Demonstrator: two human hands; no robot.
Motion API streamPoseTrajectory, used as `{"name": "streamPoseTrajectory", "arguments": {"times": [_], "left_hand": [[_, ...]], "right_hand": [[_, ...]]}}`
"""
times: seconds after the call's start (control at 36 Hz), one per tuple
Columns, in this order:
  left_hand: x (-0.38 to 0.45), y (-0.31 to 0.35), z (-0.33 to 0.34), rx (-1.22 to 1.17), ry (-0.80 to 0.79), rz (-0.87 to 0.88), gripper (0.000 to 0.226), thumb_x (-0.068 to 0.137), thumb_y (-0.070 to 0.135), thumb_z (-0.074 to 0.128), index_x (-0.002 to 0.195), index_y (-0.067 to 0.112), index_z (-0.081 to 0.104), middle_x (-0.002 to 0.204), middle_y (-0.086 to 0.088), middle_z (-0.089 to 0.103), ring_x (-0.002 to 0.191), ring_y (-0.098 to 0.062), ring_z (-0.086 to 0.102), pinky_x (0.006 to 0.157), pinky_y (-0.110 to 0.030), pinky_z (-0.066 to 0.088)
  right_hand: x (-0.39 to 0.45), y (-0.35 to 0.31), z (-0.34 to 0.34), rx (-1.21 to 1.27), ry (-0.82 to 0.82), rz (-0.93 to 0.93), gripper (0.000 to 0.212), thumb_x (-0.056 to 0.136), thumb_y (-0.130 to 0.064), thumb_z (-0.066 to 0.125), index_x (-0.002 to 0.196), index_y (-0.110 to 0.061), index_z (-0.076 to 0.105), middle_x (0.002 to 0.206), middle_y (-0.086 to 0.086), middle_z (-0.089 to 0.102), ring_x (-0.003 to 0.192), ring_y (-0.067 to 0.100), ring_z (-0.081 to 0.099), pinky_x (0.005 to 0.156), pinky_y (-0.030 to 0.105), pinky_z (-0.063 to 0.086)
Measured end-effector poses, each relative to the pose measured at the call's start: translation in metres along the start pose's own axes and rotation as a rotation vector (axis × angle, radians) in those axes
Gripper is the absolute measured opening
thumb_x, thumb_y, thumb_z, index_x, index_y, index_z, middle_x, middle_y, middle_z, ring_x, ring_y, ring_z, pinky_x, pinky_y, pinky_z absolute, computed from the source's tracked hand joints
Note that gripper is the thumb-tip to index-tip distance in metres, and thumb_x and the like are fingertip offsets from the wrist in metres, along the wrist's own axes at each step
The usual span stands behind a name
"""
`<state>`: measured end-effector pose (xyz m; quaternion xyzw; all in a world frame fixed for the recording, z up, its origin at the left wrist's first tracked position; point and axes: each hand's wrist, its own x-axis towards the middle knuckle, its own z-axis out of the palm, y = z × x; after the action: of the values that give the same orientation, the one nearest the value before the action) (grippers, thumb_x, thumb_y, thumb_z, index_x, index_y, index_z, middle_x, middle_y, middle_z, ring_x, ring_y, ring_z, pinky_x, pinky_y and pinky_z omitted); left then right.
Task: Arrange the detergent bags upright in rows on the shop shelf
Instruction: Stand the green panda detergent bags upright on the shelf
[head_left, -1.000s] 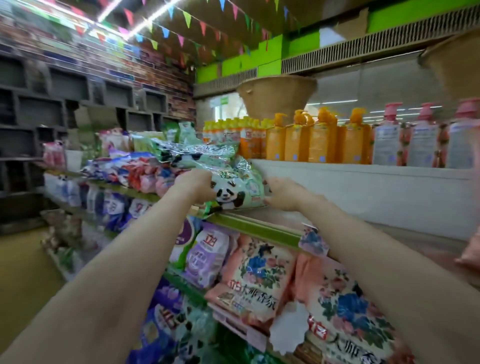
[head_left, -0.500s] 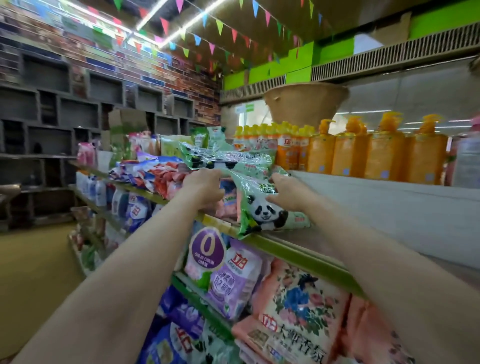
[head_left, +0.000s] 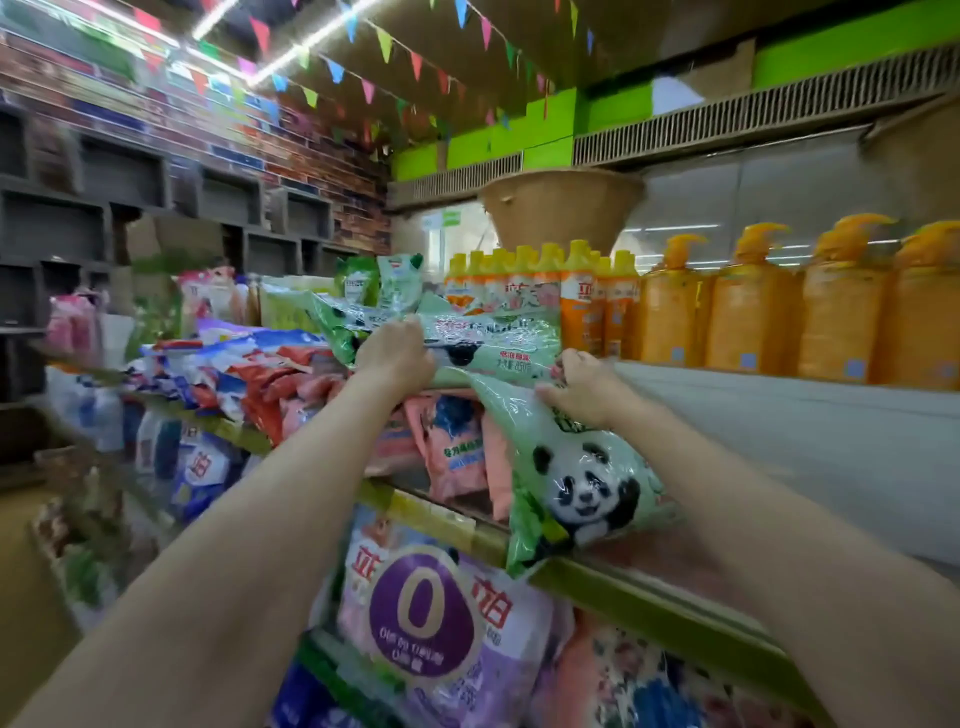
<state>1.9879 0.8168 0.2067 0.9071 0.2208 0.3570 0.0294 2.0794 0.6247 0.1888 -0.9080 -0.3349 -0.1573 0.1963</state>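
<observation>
Panda bag (head_left: 582, 478) upright, leaning, top toward right hand (head_left: 582, 387)

Panda bag (head_left: 582, 483) at frame centre on the shelf edge (head_left: 649, 603), flat bags (head_left: 493, 338) stacked behind it, bottles (head_left: 753, 317) upper right, more bags (head_left: 431, 613) below

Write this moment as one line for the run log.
left hand: on stacked green bags | right hand: grip on panda bag top | bag: tilted on shelf edge
</observation>
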Motion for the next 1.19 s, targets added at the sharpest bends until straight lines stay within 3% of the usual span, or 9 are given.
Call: {"name": "streamPoseTrajectory", "arguments": {"times": [0.11,0.22,0.33,0.47,0.56,0.75,0.86,1.08,1.19], "left_hand": [[0.037,-0.013,0.028,-0.020,-0.082,-0.140,0.068,0.095,0.049,0.039,0.136,-0.005,0.036,0.139,-0.025,0.041,0.127,-0.038,0.041,0.101,-0.042,0.040],[0.062,-0.021,0.053,-0.129,-0.245,-0.239,0.092,0.088,0.072,0.022,0.131,-0.006,0.046,0.139,-0.025,0.045,0.123,-0.038,0.047,0.097,-0.041,0.044],[0.080,-0.027,0.054,-0.142,-0.277,-0.217,0.090,0.079,0.080,0.030,0.113,0.002,0.060,0.124,-0.022,0.058,0.109,-0.034,0.057,0.082,-0.035,0.047],[0.097,-0.028,0.049,-0.173,-0.364,-0.206,0.100,0.074,0.081,0.039,0.136,0.003,0.045,0.144,-0.019,0.042,0.128,-0.035,0.045,0.103,-0.040,0.040],[0.093,-0.022,0.052,-0.192,-0.362,-0.193,0.091,0.083,0.073,0.038,0.138,0.002,0.042,0.148,-0.020,0.036,0.133,-0.034,0.039,0.106,-0.039,0.036],[0.074,-0.028,0.063,-0.483,-0.181,-0.281,0.070,0.085,0.058,0.054,0.119,-0.003,0.054,0.123,-0.019,0.055,0.104,-0.028,0.055,0.079,-0.033,0.046],[0.064,-0.033,0.051,-0.728,-0.104,-0.316,0.039,0.078,0.037,0.072,0.067,0.012,0.045,0.085,-0.012,0.054,0.086,-0.025,0.056,0.070,-0.032,0.042],[0.042,-0.004,-0.010,-0.784,0.034,-0.245,0.051,0.070,0.037,0.080,0.060,0.014,0.035,0.063,-0.001,0.039,0.063,-0.016,0.041,0.065,-0.029,0.038],[0.029,0.022,-0.028,-0.890,-0.069,-0.213,0.047,0.061,0.033,0.084,0.063,0.014,0.042,0.066,-0.002,0.046,0.067,-0.018,0.049,0.064,-0.030,0.041]], "right_hand": [[0.037,-0.003,0.013,0.092,0.024,0.167,0.080,0.090,-0.061,0.037,0.141,0.000,0.031,0.144,0.019,0.035,0.132,0.033,0.037,0.108,0.047,0.036],[0.065,-0.001,0.026,0.264,-0.068,0.244,0.082,0.089,-0.066,0.026,0.115,0.006,0.055,0.122,0.021,0.056,0.118,0.031,0.050,0.110,0.043,0.034],[0.080,0.010,0.026,0.395,-0.115,0.257,0.093,0.084,-0.072,0.034,0.141,0.001,0.034,0.152,0.018,0.030,0.137,0.033,0.033,0.113,0.046,0.024],[0.098,0.024,0.027,0.576,-0.190,0.280,0.126,0.052,-0.087,0.055,0.148,-0.012,0.023,0.156,0.009,0.021,0.143,0.028,0.023,0.117,0.051,0.018],[0.113,0.040,0.039,0.663,-0.173,0.300,0.141,0.032,-0.088,0.067,0.145,-0.013,0.028,0.151,0.009,0.033,0.137,0.029,0.035,0.112,0.053,0.029],[0.095,0.021,0.034,0.689,-0.102,0.320,0.111,0.062,-0.060,0.072,0.141,0.005,0.028,0.140,0.016,0.044,0.128,0.032,0.043,0.109,0.045,0.035],[0.094,0.014,0.028,0.767,-0.001,0.338,0.096,0.067,-0.044,0.079,0.137,0.001,0.032,0.123,0.012,0.053,0.099,0.026,0.054,0.086,0.042,0.049],[0.066,0.021,0.002,1.066,0.183,0.201,0.119,0.042,-0.043,0.087,0.141,-0.007,0.032,0.137,0.015,0.050,0.124,0.034,0.050,0.105,0.054,0.039],[0.031,0.029,-0.028,1.073,0.263,0.212,0.085,0.063,-0.023,0.083,0.135,-0.008,0.040,0.126,0.013,0.059,0.115,0.034,0.056,0.101,0.053,0.044]]}}
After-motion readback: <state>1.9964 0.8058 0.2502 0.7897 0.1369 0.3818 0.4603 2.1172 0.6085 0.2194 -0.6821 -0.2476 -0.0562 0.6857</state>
